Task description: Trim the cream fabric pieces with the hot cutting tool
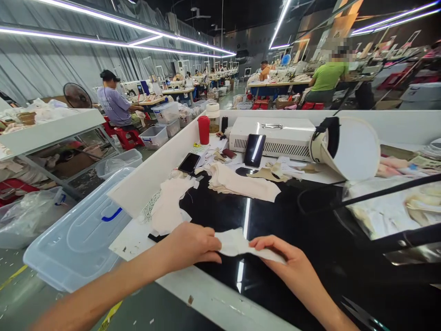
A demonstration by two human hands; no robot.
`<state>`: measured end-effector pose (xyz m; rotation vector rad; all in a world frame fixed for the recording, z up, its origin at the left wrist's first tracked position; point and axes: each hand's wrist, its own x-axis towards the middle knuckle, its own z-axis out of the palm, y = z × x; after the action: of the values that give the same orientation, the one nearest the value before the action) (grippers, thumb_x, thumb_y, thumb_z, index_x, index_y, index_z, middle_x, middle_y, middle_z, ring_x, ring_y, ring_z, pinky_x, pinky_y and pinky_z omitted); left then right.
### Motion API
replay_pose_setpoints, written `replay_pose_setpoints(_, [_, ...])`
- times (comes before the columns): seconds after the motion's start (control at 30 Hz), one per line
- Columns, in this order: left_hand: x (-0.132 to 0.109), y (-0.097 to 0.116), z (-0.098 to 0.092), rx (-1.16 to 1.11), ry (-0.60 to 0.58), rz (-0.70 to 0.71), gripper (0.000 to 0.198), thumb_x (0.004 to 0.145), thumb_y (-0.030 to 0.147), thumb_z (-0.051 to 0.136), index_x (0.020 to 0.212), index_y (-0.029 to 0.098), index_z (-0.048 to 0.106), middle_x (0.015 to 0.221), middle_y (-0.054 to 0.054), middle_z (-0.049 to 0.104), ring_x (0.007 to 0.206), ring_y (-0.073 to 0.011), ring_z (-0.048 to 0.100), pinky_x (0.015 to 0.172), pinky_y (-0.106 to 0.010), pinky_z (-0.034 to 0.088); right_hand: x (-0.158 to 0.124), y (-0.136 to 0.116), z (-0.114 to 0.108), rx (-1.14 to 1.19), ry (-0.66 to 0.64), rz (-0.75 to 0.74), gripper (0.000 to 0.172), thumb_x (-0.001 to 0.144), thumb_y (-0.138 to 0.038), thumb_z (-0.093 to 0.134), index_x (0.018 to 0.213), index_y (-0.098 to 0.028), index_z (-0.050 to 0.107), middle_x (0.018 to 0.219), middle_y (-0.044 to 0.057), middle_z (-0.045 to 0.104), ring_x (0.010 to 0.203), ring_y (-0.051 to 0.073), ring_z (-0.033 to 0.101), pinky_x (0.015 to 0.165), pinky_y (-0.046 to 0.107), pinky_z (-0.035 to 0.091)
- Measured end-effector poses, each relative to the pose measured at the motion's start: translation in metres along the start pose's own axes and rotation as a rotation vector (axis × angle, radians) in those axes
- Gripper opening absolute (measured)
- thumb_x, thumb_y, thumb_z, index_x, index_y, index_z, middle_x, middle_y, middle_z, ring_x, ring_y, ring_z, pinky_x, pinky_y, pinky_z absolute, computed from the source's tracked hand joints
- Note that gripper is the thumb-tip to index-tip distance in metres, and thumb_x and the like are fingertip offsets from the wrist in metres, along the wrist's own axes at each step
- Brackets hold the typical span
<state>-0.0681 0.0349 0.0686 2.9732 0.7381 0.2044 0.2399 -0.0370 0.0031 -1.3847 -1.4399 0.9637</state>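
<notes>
A small white fabric piece (pixel 234 242) is stretched between my two hands, just above the glossy black table surface (pixel 296 220). My left hand (pixel 193 243) pinches its left end, fingers curled. At the other end, my right hand (pixel 284 257) grips the cloth between thumb and fingers, with a folded strip lying along the palm side. Beyond them lies a stack of cream fabric pieces (pixel 244 184). Another pile of pale cut pieces (pixel 170 204) sits to the left, close to my left hand. Scissors or snips (pixel 365 315) rest at the lower right, partly cut off.
A white machine box (pixel 272 138) stands at the back with a propped black phone (pixel 254 151). Nearby are a second phone (pixel 189 162), a red cup (pixel 203 130) and a white sun visor (pixel 358 147). A lidded plastic bin (pixel 82 225) is left of the table. Co-workers sit farther off.
</notes>
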Motion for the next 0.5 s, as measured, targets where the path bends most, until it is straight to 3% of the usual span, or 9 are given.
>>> replay_pose_setpoints(0.03, [-0.004,0.003,0.004,-0.04,-0.039,0.004,0.037,0.117,0.047,0.071,0.09,0.022,0.075,0.077,0.003,0.067,0.064,-0.0133,0.062,0.054,-0.03,0.03,-0.008,0.007,0.0,-0.049,-0.061,-0.056,0.01,0.095,-0.035,0.081,0.087,-0.029,0.084,0.104,0.003,0.09,0.097,0.026,0.087,0.089,0.032,0.069])
replay_pose_setpoints(0.1, [-0.007,0.009,0.012,-0.085,-0.061,-0.014,0.039,0.116,0.043,0.072,0.084,0.02,0.072,0.074,0.003,0.067,0.065,-0.014,0.064,0.055,-0.03,0.034,-0.023,0.016,0.001,-0.118,-0.135,-0.181,0.016,0.103,-0.025,0.071,0.095,-0.031,0.083,0.106,0.001,0.09,0.098,0.023,0.087,0.091,0.031,0.069])
replay_pose_setpoints(0.27, [0.013,0.027,0.031,-0.088,0.066,-0.047,0.025,0.121,0.027,0.06,0.103,0.019,0.076,0.1,-0.003,0.077,0.091,-0.0178,0.074,0.078,-0.029,0.055,-0.035,0.019,0.001,-0.322,-0.178,-0.491,0.026,0.11,-0.013,0.062,0.116,-0.033,0.077,0.112,0.001,0.088,0.103,0.02,0.086,0.093,0.03,0.07])
replay_pose_setpoints(0.5, [0.03,0.037,0.055,-0.047,0.08,-0.024,0.015,0.114,0.011,0.062,0.111,0.019,0.074,0.112,-0.007,0.077,0.102,-0.02,0.073,0.09,-0.031,0.063,-0.044,0.005,-0.007,-0.393,-0.101,-0.503,0.017,0.115,-0.023,0.061,0.114,-0.032,0.075,0.103,0.001,0.085,0.091,0.019,0.084,0.082,0.029,0.071])
